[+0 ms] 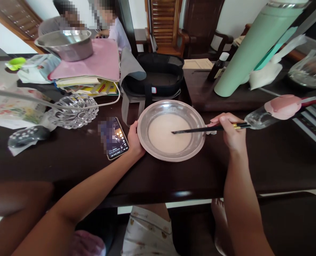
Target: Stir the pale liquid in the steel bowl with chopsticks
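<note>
A round metal bowl [197,145] holding a milky white liquid [165,137] rests on the dark table in front of me. My left hand [136,138] grips its left rim, the thumb up on the edge and the fingers hidden beneath or behind it. In my right hand [234,131] is a pair of black chopsticks [197,131] with gold bands. They point left over the bowl, their tips at the liquid's surface. Just left of my left hand lies a phone [117,138] with its screen lit.
A glass dish [75,110] and a dark computer mouse [28,137] are at left. Behind stand a pink-topped stack [104,57] bearing a metal basin [75,48], and a black bag [158,76]. At right are a green thermos [253,53] and a clear bottle [261,115]. Two people are beyond.
</note>
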The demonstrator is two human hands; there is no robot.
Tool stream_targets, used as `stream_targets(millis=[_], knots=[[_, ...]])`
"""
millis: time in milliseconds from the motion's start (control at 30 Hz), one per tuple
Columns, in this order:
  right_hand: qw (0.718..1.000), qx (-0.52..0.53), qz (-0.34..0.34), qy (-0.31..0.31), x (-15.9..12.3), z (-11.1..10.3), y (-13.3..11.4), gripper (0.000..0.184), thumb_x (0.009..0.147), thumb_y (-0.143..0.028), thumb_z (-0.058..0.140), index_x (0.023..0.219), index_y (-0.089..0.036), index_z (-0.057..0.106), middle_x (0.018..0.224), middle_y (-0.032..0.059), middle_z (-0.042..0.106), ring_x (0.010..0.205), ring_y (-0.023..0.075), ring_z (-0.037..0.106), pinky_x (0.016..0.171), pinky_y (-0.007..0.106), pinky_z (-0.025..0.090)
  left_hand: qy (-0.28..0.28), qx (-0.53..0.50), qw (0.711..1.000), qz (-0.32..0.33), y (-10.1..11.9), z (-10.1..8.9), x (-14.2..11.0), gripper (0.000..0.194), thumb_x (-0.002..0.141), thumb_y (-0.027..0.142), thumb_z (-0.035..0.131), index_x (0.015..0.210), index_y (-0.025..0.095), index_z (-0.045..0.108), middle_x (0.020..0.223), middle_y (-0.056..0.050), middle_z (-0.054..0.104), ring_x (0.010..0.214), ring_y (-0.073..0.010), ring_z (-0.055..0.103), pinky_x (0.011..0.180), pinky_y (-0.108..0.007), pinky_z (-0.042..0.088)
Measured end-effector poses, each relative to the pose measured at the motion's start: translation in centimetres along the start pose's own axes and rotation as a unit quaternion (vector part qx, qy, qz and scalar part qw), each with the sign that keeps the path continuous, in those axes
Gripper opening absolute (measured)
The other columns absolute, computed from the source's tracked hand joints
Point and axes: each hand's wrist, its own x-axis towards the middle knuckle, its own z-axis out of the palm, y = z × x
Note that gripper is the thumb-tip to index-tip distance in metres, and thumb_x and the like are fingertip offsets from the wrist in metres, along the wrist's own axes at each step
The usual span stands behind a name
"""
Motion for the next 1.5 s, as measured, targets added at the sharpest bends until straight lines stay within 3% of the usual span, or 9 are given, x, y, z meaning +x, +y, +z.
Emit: stream_targets(millis=[200,367,567,767,933,1100,1200,1300,1500], knots=[[0.998,0.005,0.002,-0.068,0.04,0.36,-0.22,0.039,0.093,-0.064,0.081,0.082,-0.027,0.085,0.080,0.0041,0.084,0.076,0.0240,0.081,0.069,0.037,0.067,0.005,-0.003,1.000,0.003,0.01,0.05,0.00,0.025,0.083,0.046,0.069,0.077,0.022,0.074,0.082,-0.006,0.082,0.114,-0.0355,0.079,0.098,-0.042,0.065],[1.000,0.003,0.003,0.006,0.02,0.13,-0.11,0.041,0.094,-0.066,0.079,0.083,-0.026,0.083,0.073,0.0034,0.081,0.067,0.0233,0.080,0.058,0.035,0.063,0.011,-0.013,1.000,0.001,-0.02,0.04,0.01,0.023,0.084,0.044,0.069,0.079,0.022,0.075,0.082,-0.007,0.082,0.113,-0.0352,0.079,0.098,-0.042,0.065],[0.998,0.010,0.004,-0.066,-0.05,0.39,-0.28,0.038,0.093,-0.064,0.081,0.083,-0.027,0.085,0.080,0.0040,0.084,0.076,0.0235,0.082,0.069,0.036,0.067,0.010,-0.005,1.000,-0.006,0.00,-0.06,0.09,0.025,0.083,0.046,0.071,0.080,0.022,0.075,0.083,-0.006,0.082,0.113,-0.0351,0.079,0.099,-0.042,0.065],[1.000,0.028,0.003,0.001,0.01,0.09,0.16,0.037,0.095,-0.061,0.080,0.085,-0.027,0.085,0.072,0.0016,0.082,0.063,0.0191,0.077,0.058,0.030,0.060,0.007,-0.009,1.000,0.000,-0.03,-0.06,0.12,0.025,0.081,0.046,0.073,0.079,0.021,0.075,0.083,-0.006,0.083,0.113,-0.0351,0.079,0.100,-0.042,0.064],[0.997,0.013,-0.011,-0.079,-0.01,0.36,-0.10,0.036,0.094,-0.060,0.082,0.082,-0.027,0.087,0.081,0.0034,0.084,0.077,0.0211,0.081,0.070,0.033,0.065,0.006,-0.010,1.000,-0.002,0.07,0.03,0.05,0.026,0.084,0.045,0.068,0.077,0.021,0.076,0.080,-0.006,0.082,0.113,-0.0345,0.079,0.098,-0.041,0.065],[1.000,0.004,-0.007,0.000,0.06,0.06,0.17,0.036,0.096,-0.060,0.079,0.085,-0.027,0.086,0.076,0.0026,0.083,0.069,0.0204,0.078,0.063,0.033,0.063,0.000,-0.016,1.000,-0.003,-0.01,-0.01,0.09,0.026,0.084,0.044,0.068,0.078,0.020,0.077,0.082,-0.007,0.083,0.114,-0.0350,0.079,0.098,-0.041,0.065],[0.999,0.024,-0.001,-0.023,0.06,0.09,0.18,0.038,0.096,-0.063,0.079,0.085,-0.027,0.085,0.072,0.0024,0.081,0.064,0.0207,0.077,0.059,0.033,0.062,0.003,-0.014,1.000,0.003,-0.14,-0.13,0.22,0.025,0.082,0.044,0.070,0.076,0.021,0.075,0.083,-0.007,0.083,0.114,-0.0352,0.079,0.099,-0.041,0.064],[0.997,0.005,-0.013,-0.069,0.07,0.35,-0.02,0.038,0.094,-0.063,0.081,0.083,-0.026,0.085,0.080,0.0040,0.084,0.075,0.0223,0.080,0.069,0.035,0.066,0.007,-0.008,1.000,0.007,-0.18,-0.22,0.28,0.026,0.082,0.046,0.071,0.077,0.020,0.076,0.082,-0.008,0.082,0.114,-0.0361,0.079,0.099,-0.041,0.064],[1.000,0.017,-0.004,-0.008,0.01,0.04,0.20,0.036,0.097,-0.059,0.079,0.086,-0.026,0.085,0.074,0.0023,0.082,0.068,0.0200,0.079,0.062,0.032,0.063,0.004,-0.013,1.000,0.000,-0.05,-0.13,0.20,0.026,0.084,0.043,0.068,0.076,0.021,0.076,0.082,-0.008,0.083,0.115,-0.0363,0.079,0.098,-0.041,0.065]])
